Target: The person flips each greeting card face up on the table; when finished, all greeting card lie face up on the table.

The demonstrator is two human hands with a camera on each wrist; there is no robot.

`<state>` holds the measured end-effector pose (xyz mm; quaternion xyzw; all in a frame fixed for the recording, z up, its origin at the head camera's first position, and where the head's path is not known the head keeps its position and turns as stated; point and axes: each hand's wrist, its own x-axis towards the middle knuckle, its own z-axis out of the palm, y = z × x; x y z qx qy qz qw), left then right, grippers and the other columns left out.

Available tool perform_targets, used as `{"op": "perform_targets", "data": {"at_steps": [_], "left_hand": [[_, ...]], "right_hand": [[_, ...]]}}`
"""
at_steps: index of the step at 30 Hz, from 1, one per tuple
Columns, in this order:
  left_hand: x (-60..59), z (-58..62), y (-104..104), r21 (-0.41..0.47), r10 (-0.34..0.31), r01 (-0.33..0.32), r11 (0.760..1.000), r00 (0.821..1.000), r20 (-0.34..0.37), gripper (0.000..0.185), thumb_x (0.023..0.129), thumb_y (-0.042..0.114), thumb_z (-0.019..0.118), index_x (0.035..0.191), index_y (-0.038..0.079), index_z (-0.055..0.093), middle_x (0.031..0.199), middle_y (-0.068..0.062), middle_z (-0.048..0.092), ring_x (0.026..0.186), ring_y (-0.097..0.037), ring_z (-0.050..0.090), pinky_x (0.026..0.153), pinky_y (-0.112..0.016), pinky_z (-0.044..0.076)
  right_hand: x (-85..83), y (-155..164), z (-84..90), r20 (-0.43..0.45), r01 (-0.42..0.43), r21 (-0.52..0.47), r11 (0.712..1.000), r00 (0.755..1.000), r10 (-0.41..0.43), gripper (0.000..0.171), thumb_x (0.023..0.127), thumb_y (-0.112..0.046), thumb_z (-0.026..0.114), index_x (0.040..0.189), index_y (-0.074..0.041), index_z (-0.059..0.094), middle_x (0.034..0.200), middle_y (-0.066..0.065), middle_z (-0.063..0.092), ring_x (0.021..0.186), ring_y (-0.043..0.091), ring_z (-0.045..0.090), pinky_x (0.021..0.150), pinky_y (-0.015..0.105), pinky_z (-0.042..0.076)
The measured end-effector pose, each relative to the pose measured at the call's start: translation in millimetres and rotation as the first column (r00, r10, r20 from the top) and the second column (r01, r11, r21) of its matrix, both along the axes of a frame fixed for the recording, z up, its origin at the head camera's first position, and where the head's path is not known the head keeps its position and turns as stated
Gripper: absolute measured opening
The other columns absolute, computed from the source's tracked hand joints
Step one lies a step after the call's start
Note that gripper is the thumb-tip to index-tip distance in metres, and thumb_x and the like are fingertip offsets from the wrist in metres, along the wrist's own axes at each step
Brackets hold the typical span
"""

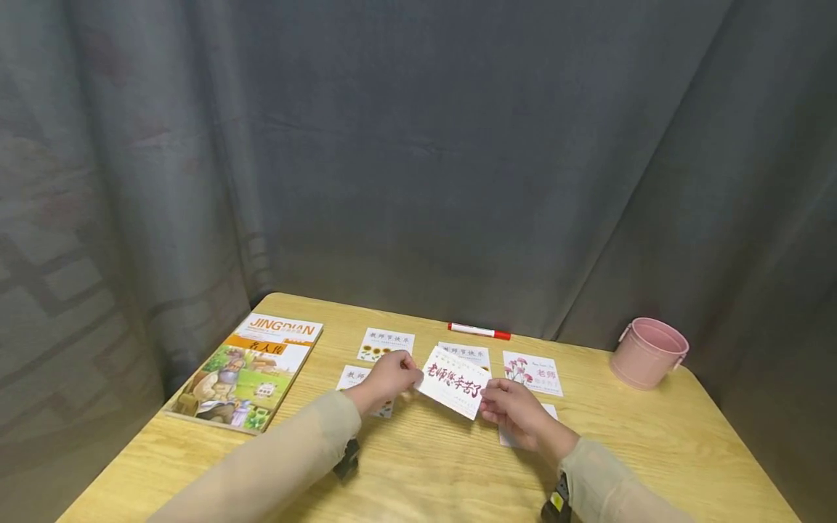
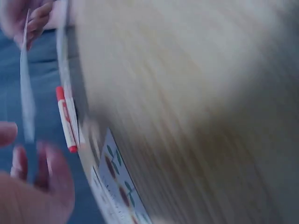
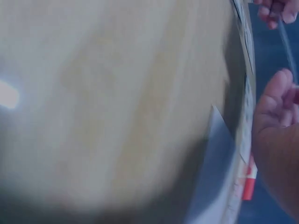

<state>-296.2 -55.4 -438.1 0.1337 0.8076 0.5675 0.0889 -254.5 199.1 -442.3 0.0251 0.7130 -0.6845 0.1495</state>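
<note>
A lettered card point(image 1: 454, 381) is pinched at either end by both hands — left hand point(image 1: 391, 375), right hand point(image 1: 514, 411) — above the surface point(image 1: 654, 450); setting it down is judged next.

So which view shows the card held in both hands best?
The head view: the card faces the camera, red lettering visible, left hand and right hand at its ends. Both wrist views show it blurred, edge-on.

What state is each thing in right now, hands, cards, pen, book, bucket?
left hand: pinches left edge of the held card
right hand: pinches right edge of the held card
held card: lifted off the table, tilted, red lettering up
other cards: flat on the table, face up
red marker: capped, lying near the far edge
book: closed, cover up
pink bucket: upright, contents not visible
</note>
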Motion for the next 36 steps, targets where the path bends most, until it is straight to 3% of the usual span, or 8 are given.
{"op": "perform_targets", "data": {"at_steps": [3, 5, 12, 19, 23, 29, 32, 36], "left_hand": [[8.6, 2.0, 2.5, -0.219, -0.096, 0.06, 0.974, 0.983, -0.156, 0.008, 0.091, 0.011, 0.058, 0.093, 0.005, 0.054, 0.079, -0.003, 0.05, 0.06, -0.013, 0.043, 0.06, -0.031, 0.044], [14.5, 1.8, 9.3, -0.379, -0.21, 0.112, 0.919, 0.95, -0.229, 0.017, 0.09, 0.015, 0.059, 0.103, 0.005, 0.058, 0.087, -0.003, 0.053, 0.068, -0.013, 0.048, 0.067, -0.032, 0.047], [39.5, 1.6, 37.5, -0.765, -0.583, 0.2, 0.612, 0.767, -0.266, 0.041, 0.088, 0.027, 0.063, 0.127, 0.019, 0.063, 0.121, 0.0, 0.056, 0.112, -0.016, 0.051, 0.096, -0.028, 0.043], [48.9, 5.8, 46.2, -0.892, -0.647, 0.124, 0.436, 0.731, -0.215, 0.038, 0.09, 0.038, 0.059, 0.125, 0.024, 0.064, 0.12, 0.0, 0.057, 0.106, -0.018, 0.053, 0.09, -0.029, 0.046], [49.6, 6.0, 47.5, -0.903, -0.642, 0.085, 0.421, 0.731, -0.231, 0.031, 0.09, 0.038, 0.059, 0.117, 0.024, 0.066, 0.109, 0.001, 0.056, 0.095, -0.016, 0.051, 0.082, -0.028, 0.045], [47.0, 0.7, 59.5, -0.83, -0.539, 0.01, 0.558, 0.764, -0.354, 0.038, 0.083, 0.047, 0.066, 0.109, 0.019, 0.062, 0.104, -0.001, 0.052, 0.092, -0.017, 0.048, 0.075, -0.032, 0.046], [47.3, 5.0, 78.4, -0.809, -0.552, 0.015, 0.588, 0.738, -0.388, 0.048, 0.086, 0.049, 0.062, 0.119, 0.015, 0.059, 0.113, -0.003, 0.052, 0.102, -0.018, 0.049, 0.081, -0.031, 0.047], [50.5, 13.5, 109.9, -0.828, -0.634, 0.091, 0.553, 0.691, -0.348, 0.054, 0.091, 0.05, 0.056, 0.133, 0.015, 0.054, 0.132, -0.004, 0.049, 0.122, -0.017, 0.046, 0.098, -0.026, 0.04]], "right_hand": [[0.3, 1.4, 1.9, -0.03, -0.021, 0.17, 0.985, 0.999, 0.026, 0.012, 0.094, -0.005, 0.055, 0.099, 0.005, 0.054, 0.079, 0.008, 0.06, 0.068, 0.014, 0.059, 0.064, 0.026, 0.053], [1.8, 1.3, 2.2, -0.043, -0.039, 0.272, 0.962, 0.998, 0.053, 0.009, 0.093, -0.005, 0.054, 0.093, 0.004, 0.055, 0.077, 0.009, 0.059, 0.065, 0.014, 0.058, 0.062, 0.027, 0.053], [4.5, -4.9, -2.1, -0.045, 0.03, 0.392, 0.92, 0.999, -0.013, 0.005, 0.088, -0.002, 0.057, 0.088, 0.003, 0.057, 0.074, 0.011, 0.06, 0.063, 0.016, 0.059, 0.058, 0.028, 0.053], [5.8, -1.3, -0.6, -0.088, 0.042, 0.42, 0.907, 0.996, -0.006, 0.016, 0.087, -0.001, 0.059, 0.102, 0.004, 0.054, 0.074, 0.01, 0.065, 0.065, 0.019, 0.064, 0.058, 0.032, 0.054], [8.6, 20.2, 9.9, -0.132, 0.082, 0.416, 0.906, 0.991, -0.029, 0.025, 0.088, -0.002, 0.057, 0.11, 0.008, 0.053, 0.079, 0.012, 0.067, 0.071, 0.02, 0.064, 0.063, 0.034, 0.054], [16.1, 68.0, 17.2, -0.128, 0.122, 0.494, 0.861, 0.99, -0.067, 0.027, 0.091, -0.007, 0.056, 0.11, 0.011, 0.054, 0.084, 0.01, 0.063, 0.074, 0.018, 0.059, 0.064, 0.033, 0.05], [18.9, 92.0, 17.4, -0.115, 0.109, 0.497, 0.861, 0.992, -0.059, 0.029, 0.093, -0.007, 0.054, 0.113, 0.014, 0.051, 0.089, 0.012, 0.063, 0.078, 0.019, 0.06, 0.069, 0.034, 0.052], [22.6, 113.4, 17.6, -0.084, 0.068, 0.52, 0.852, 0.996, -0.029, 0.034, 0.095, -0.008, 0.052, 0.115, 0.019, 0.049, 0.096, 0.014, 0.064, 0.086, 0.021, 0.063, 0.075, 0.036, 0.054]]}}
